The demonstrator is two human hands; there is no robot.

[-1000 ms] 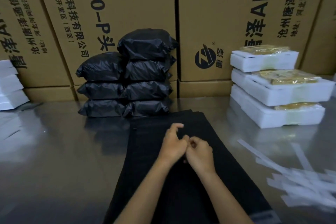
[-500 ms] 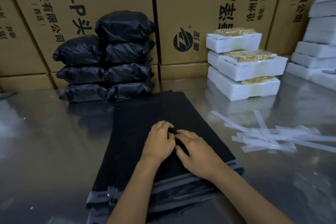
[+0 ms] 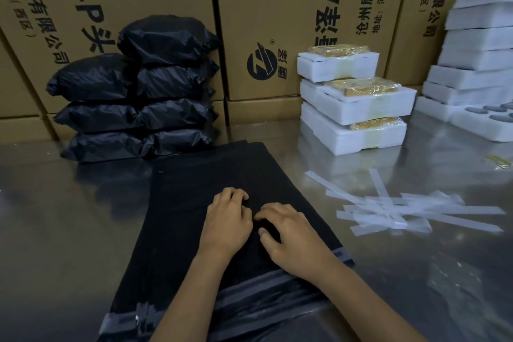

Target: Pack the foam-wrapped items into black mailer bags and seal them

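Note:
A flat stack of black mailer bags [image 3: 194,189] lies on the steel table in front of me, grey adhesive strips at its near edge. My left hand [image 3: 226,221] and my right hand [image 3: 291,233] rest side by side on the top bag, fingers curled and pinching at its surface. Three white foam-wrapped items [image 3: 358,108] with yellow contents are stacked at the back right. Several packed black bags [image 3: 138,97] are piled at the back left against the cartons.
Peeled white liner strips [image 3: 402,208] are scattered on the table [image 3: 55,230] to my right. More white foam trays [image 3: 477,64] are stacked at the far right. Tall brown cartons [image 3: 291,8] form a wall behind everything.
The view has swung right and down, bringing the foam trays at the far right into sight. Both hands came down from pinching together to lying flatter on the top bag.

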